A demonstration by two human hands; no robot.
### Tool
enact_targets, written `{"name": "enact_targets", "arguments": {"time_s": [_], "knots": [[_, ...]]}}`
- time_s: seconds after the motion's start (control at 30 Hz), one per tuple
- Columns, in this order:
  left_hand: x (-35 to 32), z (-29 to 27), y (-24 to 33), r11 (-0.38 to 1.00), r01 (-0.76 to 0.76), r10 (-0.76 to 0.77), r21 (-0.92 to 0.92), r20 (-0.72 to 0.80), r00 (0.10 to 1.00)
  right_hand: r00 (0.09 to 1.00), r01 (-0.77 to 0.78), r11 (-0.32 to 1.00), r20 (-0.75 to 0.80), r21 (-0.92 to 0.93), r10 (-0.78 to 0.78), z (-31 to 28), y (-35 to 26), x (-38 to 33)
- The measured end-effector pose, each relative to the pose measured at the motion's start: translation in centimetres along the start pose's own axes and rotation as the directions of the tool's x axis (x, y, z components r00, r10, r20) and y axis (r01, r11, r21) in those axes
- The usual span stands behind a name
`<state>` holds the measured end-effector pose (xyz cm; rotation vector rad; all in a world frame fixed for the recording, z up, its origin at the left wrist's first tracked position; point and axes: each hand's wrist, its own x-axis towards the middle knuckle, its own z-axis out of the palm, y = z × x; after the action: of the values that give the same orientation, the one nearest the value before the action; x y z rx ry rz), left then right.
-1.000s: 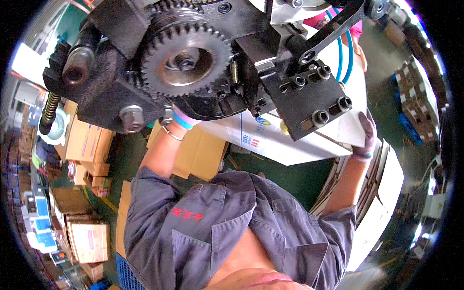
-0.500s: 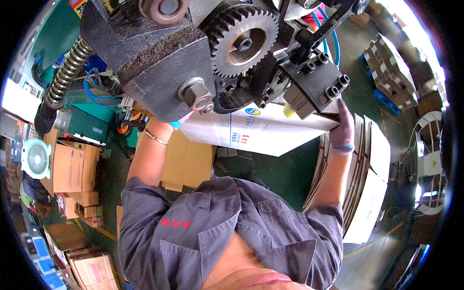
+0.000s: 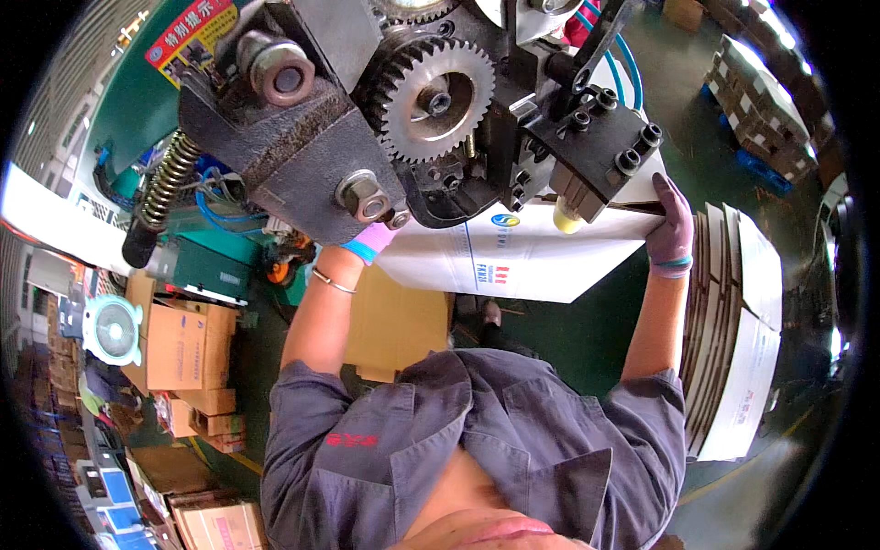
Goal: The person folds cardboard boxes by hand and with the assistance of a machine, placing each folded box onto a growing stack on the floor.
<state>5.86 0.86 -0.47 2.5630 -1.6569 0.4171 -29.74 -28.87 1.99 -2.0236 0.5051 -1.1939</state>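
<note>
A white cardboard box [image 3: 522, 261] with blue and red print lies flat under the head of a black machine [image 3: 312, 156] with a toothed metal gear [image 3: 438, 101]. My right hand [image 3: 672, 225], in a purple glove, grips the box's right edge, fingers reaching up along its corner. My left hand [image 3: 374, 240], gloved in purple and blue, is at the box's left end. The machine covers its fingers, so their grip is hidden. A pale yellow cylindrical part [image 3: 566, 218] sits under the machine's right block, against the box's far edge.
Folded white cartons [image 3: 733, 339] stand stacked to my right. A brown cardboard sheet [image 3: 394, 316] is below my left forearm. Brown boxes [image 3: 188, 344] and a small fan [image 3: 115, 328] stand at the left. A coil spring [image 3: 170, 188] hangs from the machine.
The whole view has shifted, with most things now farther right. Against the machine, the box and both hands appear slightly farther right. My right hand still grips the box edge.
</note>
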Motion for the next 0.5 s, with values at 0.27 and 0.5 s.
{"name": "enact_targets", "arguments": {"time_s": [0.27, 0.5], "knots": [[-1.5, -4.7, 6.0, 0.994, 0.074, -0.083, -0.076, -0.125, 0.989, 0.961, 0.274, 0.888, 0.08, -0.368, -0.264, -2.6, 5.6, 0.0], [-10.6, 4.6, 10.0, 0.871, 0.014, -0.142, -0.491, -0.225, 0.964, 0.705, -0.46, 0.709, -0.266, 0.535, 0.658, -11.6, 3.7, -0.1]]}}
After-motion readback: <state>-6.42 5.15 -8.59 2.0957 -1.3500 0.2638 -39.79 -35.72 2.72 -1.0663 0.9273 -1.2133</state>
